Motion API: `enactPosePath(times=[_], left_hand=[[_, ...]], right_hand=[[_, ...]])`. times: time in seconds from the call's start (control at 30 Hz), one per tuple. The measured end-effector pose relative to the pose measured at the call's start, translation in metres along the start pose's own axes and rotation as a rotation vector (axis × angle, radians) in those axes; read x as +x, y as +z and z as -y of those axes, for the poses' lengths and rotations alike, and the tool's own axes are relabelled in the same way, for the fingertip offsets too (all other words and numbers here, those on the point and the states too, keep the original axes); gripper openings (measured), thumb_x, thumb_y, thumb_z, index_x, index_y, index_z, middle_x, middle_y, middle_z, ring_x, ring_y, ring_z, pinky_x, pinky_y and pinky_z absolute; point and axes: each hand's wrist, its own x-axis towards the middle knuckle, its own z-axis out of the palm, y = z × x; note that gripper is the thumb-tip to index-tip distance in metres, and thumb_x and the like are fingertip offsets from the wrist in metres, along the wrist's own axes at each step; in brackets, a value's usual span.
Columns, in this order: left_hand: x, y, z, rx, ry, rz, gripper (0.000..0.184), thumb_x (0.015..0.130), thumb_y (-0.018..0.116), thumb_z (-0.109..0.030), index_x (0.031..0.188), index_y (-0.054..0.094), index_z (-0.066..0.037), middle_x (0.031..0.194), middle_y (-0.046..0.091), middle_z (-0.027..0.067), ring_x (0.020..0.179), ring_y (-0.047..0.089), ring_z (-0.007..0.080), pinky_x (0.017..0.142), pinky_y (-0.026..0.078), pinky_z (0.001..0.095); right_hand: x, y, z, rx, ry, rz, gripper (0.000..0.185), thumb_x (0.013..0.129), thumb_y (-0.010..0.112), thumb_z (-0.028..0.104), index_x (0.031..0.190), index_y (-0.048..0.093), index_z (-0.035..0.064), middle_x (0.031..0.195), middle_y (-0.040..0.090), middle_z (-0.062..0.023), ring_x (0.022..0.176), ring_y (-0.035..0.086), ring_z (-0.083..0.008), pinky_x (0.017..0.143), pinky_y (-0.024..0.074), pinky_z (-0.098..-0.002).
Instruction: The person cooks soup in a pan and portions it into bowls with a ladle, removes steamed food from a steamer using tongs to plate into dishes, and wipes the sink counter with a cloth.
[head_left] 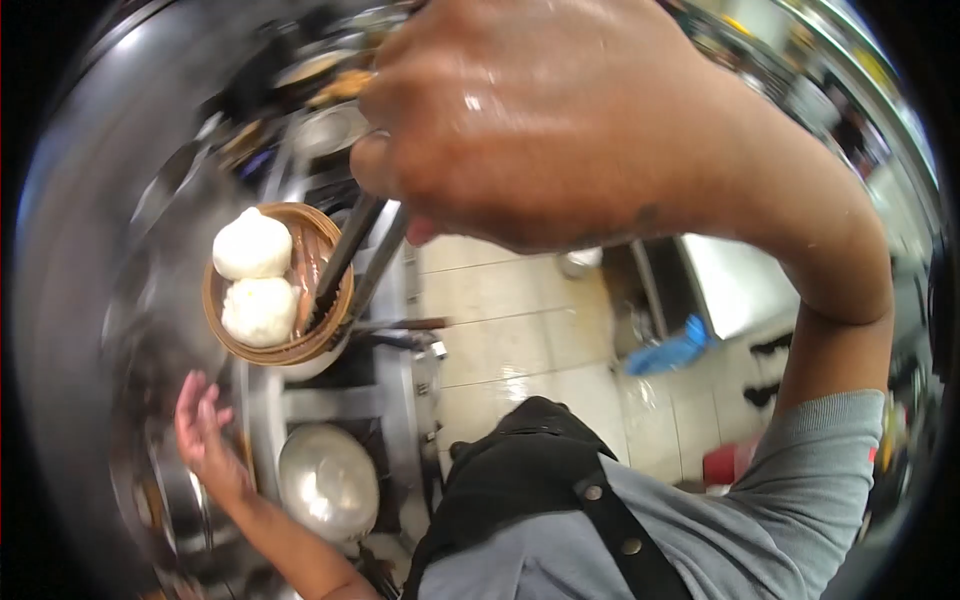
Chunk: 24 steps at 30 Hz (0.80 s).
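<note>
My right hand is large in the upper middle, its fingers closed round dark tongs. One arm of the tongs reaches inside a round bamboo steamer basket, and the other runs down outside its right rim. Two white buns lie in the left half of the basket; a brownish liner shows beside them. Below the basket, my left hand is apart from it, palm up with fingers spread and holding nothing. Under the basket's lower edge, part of a pale round vessel shows.
A shiny metal bowl sits on the steel stove counter below the basket. Pans and a round plate stand farther up. A blue plastic bag hangs by a white worktop across the tiled floor.
</note>
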Motion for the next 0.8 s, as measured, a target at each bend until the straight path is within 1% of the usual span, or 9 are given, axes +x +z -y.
enactPosePath(times=[0.03, 0.07, 0.1, 0.23, 0.37, 0.57, 0.67, 0.77, 0.8], left_hand=[[-0.004, 0.029, -0.003, -0.028, -0.003, 0.079, 0.038, 0.091, 0.054, -0.020, 0.123, 0.052, 0.000, 0.121, 0.055, 0.0129, 0.103, 0.055, 0.0178, 0.077, 0.044, 0.0265], [-0.008, 0.055, -0.005, -0.049, -0.008, 0.147, 0.038, 0.091, 0.053, -0.020, 0.123, 0.051, 0.001, 0.121, 0.055, 0.0130, 0.103, 0.055, 0.0178, 0.077, 0.044, 0.0265], [-0.009, 0.079, -0.004, -0.089, -0.023, 0.229, 0.038, 0.091, 0.053, -0.019, 0.123, 0.051, 0.001, 0.121, 0.055, 0.0129, 0.101, 0.055, 0.0173, 0.077, 0.044, 0.0262], [-0.029, 0.175, -0.014, -0.211, -0.128, 0.466, 0.039, 0.088, 0.058, -0.018, 0.120, 0.052, 0.003, 0.115, 0.058, 0.0132, 0.095, 0.057, 0.0173, 0.070, 0.046, 0.0265], [-0.055, 0.259, -0.034, -0.273, -0.189, 0.656, 0.034, 0.088, 0.057, -0.013, 0.118, 0.053, 0.003, 0.109, 0.059, 0.0119, 0.089, 0.058, 0.0148, 0.065, 0.049, 0.0227], [-0.090, 0.326, -0.067, -0.171, -0.183, 0.798, 0.034, 0.086, 0.060, -0.016, 0.114, 0.055, 0.002, 0.106, 0.060, 0.0091, 0.087, 0.058, 0.0123, 0.065, 0.048, 0.0216], [-0.094, 0.329, -0.070, -0.080, -0.186, 0.809, 0.035, 0.085, 0.060, -0.015, 0.115, 0.054, 0.002, 0.104, 0.061, 0.0074, 0.086, 0.058, 0.0111, 0.065, 0.047, 0.0215], [-0.094, 0.313, -0.057, -0.075, -0.194, 0.808, 0.035, 0.085, 0.062, -0.016, 0.114, 0.055, 0.002, 0.103, 0.060, 0.0083, 0.082, 0.058, 0.0128, 0.065, 0.048, 0.0233], [-0.094, 0.304, -0.048, -0.061, -0.185, 0.820, 0.036, 0.086, 0.061, -0.018, 0.115, 0.053, 0.002, 0.102, 0.060, 0.0089, 0.080, 0.058, 0.0128, 0.062, 0.048, 0.0223]], right_hand=[[-0.041, -0.003, 0.000, 0.124, 0.119, 0.168, 0.027, 0.073, 0.064, 0.030, 0.065, 0.057, 0.0059, 0.060, 0.056, -0.0044, 0.061, 0.060, -0.0203, 0.050, 0.0486, -0.0349], [-0.077, -0.007, -0.001, 0.249, 0.243, 0.317, 0.031, 0.068, 0.070, 0.035, 0.075, 0.057, 0.0080, 0.069, 0.055, -0.0042, 0.074, 0.062, -0.0211, 0.057, 0.0489, -0.0355], [-0.119, -0.012, -0.003, 0.199, 0.262, 0.460, 0.031, 0.070, 0.069, 0.036, 0.074, 0.055, 0.0083, 0.069, 0.054, -0.0019, 0.073, 0.060, -0.0178, 0.058, 0.0488, -0.0323], [-0.271, -0.039, 0.009, 0.160, 0.549, 0.751, 0.032, 0.076, 0.064, 0.039, 0.082, 0.054, 0.0098, 0.073, 0.053, -0.0015, 0.073, 0.057, -0.0180, 0.060, 0.0465, -0.0312], [-0.414, -0.050, 0.027, 0.148, 0.731, 1.070, 0.033, 0.079, 0.061, 0.041, 0.086, 0.057, 0.0089, 0.074, 0.055, -0.0028, 0.078, 0.058, -0.0187, 0.061, 0.0461, -0.0332], [-0.595, -0.039, 0.070, 0.092, 0.946, 1.315, 0.034, 0.074, 0.066, 0.043, 0.070, 0.062, 0.0092, 0.068, 0.061, -0.0058, 0.072, 0.062, -0.0229, 0.060, 0.0465, -0.0338], [-0.644, -0.029, 0.076, 0.137, 1.008, 1.456, 0.026, 0.071, 0.070, 0.034, 0.063, 0.067, 0.0088, 0.065, 0.065, -0.0083, 0.064, 0.065, -0.0240, 0.056, 0.0484, -0.0334], [-0.673, -0.025, 0.077, 0.093, 1.125, 1.590, 0.008, 0.069, 0.063, 0.015, 0.067, 0.069, 0.0098, 0.071, 0.067, -0.0091, 0.069, 0.067, -0.0238, 0.060, 0.0503, -0.0330], [-0.689, -0.021, 0.079, 0.077, 1.127, 1.595, 0.008, 0.069, 0.063, 0.015, 0.067, 0.069, 0.0098, 0.071, 0.067, -0.0091, 0.069, 0.067, -0.0238, 0.060, 0.0503, -0.0330]])
